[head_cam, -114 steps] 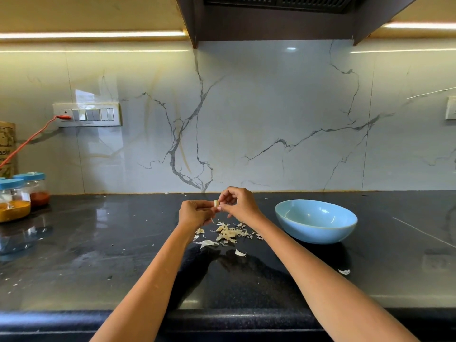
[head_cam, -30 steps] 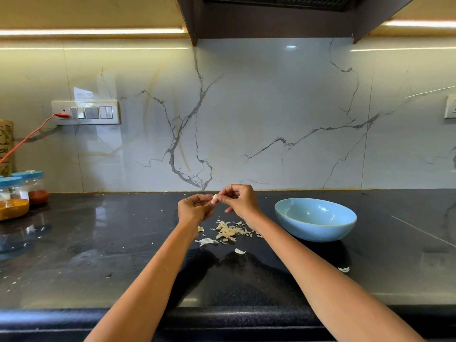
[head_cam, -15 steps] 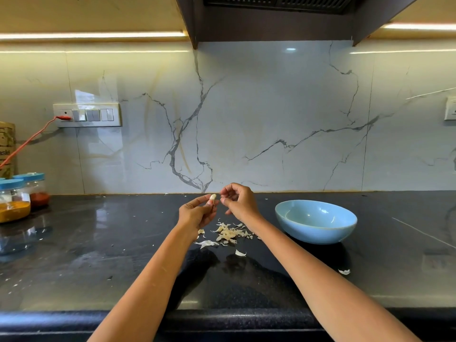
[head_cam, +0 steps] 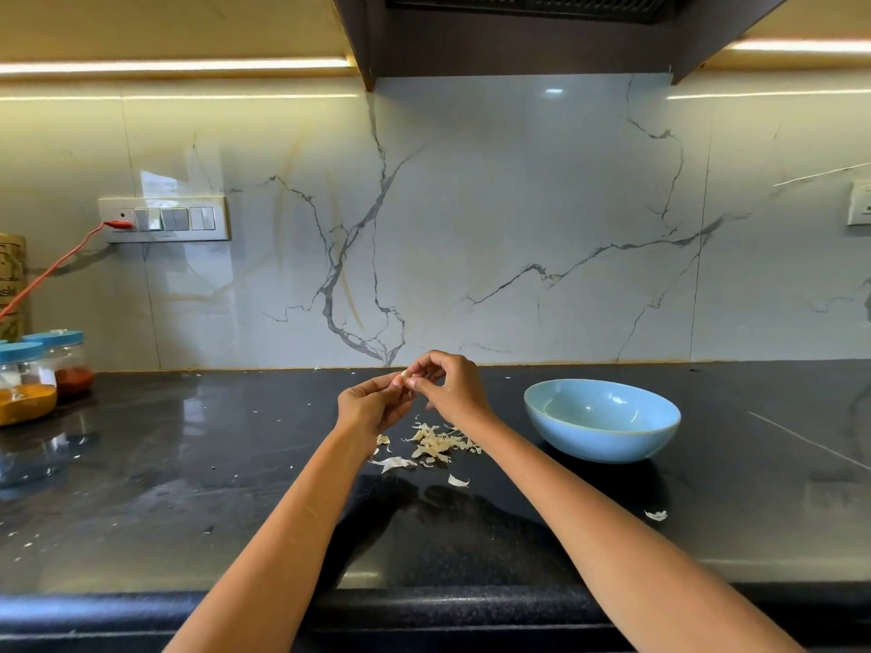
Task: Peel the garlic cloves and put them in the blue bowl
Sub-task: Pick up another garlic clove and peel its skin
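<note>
Head: two hands [head_cam: 372, 407] pinch one garlic clove [head_cam: 403, 373].

Two hands meet above the black counter [head_cam: 188, 487], the left hand [head_cam: 370, 407] and the right hand [head_cam: 450, 391], and between their fingertips sits one garlic clove [head_cam: 404, 373]. To the right of the right hand stands one blue bowl [head_cam: 602, 419]; just below both hands lies one heap of garlic skins [head_cam: 436, 445], with a few loose flakes scattered around it, too small and scattered to count exactly. Far to the left of the left hand stand two blue-lidded spice jars [head_cam: 28, 384], and the wall behind carries two switch plates [head_cam: 165, 219].
</note>
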